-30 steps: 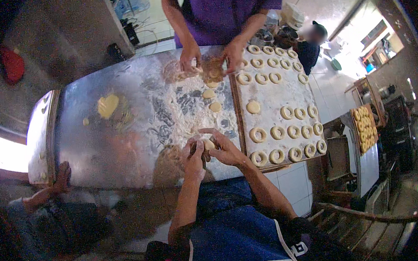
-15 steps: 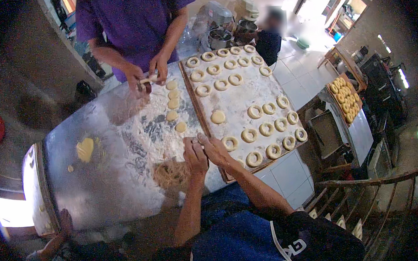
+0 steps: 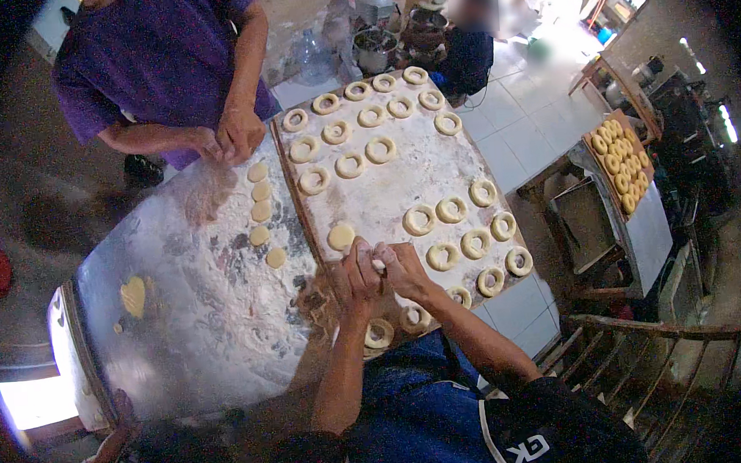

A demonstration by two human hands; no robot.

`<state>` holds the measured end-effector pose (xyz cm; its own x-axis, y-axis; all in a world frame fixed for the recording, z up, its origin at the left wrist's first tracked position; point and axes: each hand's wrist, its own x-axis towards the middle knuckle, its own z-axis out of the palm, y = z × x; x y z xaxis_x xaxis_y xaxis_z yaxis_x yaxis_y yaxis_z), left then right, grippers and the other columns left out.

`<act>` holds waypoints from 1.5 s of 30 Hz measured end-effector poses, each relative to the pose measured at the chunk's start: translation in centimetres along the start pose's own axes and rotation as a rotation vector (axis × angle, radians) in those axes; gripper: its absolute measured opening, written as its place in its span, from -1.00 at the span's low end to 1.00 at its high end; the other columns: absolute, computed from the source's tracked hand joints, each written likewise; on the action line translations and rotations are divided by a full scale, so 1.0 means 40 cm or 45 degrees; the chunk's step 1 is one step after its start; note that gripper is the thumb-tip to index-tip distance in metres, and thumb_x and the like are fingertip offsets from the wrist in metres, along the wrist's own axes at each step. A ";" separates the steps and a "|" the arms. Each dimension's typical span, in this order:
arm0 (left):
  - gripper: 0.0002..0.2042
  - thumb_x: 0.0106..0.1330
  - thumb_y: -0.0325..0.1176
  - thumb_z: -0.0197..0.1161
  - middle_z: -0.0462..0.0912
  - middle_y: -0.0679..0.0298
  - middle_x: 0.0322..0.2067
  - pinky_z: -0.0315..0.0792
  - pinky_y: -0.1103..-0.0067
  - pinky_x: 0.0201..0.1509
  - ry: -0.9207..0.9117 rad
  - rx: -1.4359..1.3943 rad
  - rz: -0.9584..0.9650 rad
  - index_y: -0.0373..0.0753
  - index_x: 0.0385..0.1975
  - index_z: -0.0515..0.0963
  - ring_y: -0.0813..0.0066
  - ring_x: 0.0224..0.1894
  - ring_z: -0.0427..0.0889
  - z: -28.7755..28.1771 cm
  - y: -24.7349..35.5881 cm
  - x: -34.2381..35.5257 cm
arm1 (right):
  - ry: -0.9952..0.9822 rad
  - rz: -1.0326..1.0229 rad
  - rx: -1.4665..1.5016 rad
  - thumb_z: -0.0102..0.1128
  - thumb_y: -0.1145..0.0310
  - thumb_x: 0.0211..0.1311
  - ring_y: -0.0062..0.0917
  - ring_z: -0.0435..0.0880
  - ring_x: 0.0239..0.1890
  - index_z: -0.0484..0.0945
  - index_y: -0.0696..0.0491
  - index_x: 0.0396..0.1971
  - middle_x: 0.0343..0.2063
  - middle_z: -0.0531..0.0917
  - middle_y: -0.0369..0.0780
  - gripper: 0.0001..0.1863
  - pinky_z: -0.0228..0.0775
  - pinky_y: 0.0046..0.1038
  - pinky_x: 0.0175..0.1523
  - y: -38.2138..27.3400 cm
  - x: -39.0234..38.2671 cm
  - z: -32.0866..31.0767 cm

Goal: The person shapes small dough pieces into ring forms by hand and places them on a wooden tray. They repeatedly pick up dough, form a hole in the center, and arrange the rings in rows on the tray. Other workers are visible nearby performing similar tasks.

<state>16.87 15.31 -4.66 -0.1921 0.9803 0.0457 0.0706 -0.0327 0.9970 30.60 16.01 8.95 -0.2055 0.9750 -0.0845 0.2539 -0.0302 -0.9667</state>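
Observation:
My left hand [image 3: 353, 277] and my right hand [image 3: 405, 270] meet above the near part of a floured board [image 3: 360, 205]. Both are closed on a small pale piece of dough [image 3: 378, 265], mostly hidden by the fingers. Just beyond my left hand, a flat dough disc [image 3: 341, 237] lies on the board. Rows of raw dough rings [image 3: 419, 220] cover much of its far end and right side. Another dough ring [image 3: 378, 334] is partly visible beside my left forearm. Left of the board, several dough pieces [image 3: 261, 210] line up on the floured metal table [image 3: 183, 353].
Across the table stands a person in purple, their hands [image 3: 233, 140] together. A flattened dough lump [image 3: 133, 297] lies at left; another person's hand [image 3: 124, 408] touches the near-left corner. At right are a tray of golden rings [image 3: 621, 165] and a railing [image 3: 648, 327].
My hands have moved from the board's left edge to over the board, near the dough disc. The view has shifted. The person opposite has brought their hands closer together.

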 end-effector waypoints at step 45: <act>-0.72 0.32 -0.32 0.31 0.60 0.25 -0.33 0.52 0.60 -0.23 0.260 0.096 -0.095 -0.42 -0.13 0.57 0.51 -0.37 0.58 -0.567 0.312 -0.211 | -0.279 -0.092 -0.179 0.45 0.36 0.05 -0.44 0.68 -0.23 0.42 0.05 0.09 -0.31 0.70 -0.15 -0.42 0.52 -0.38 -0.08 -0.113 -0.066 0.506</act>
<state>-2.83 2.21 8.83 -0.3930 0.9195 -0.0089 0.1202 0.0609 0.9909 10.88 9.10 8.64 -0.4239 0.9020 -0.0816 0.3565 0.0833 -0.9306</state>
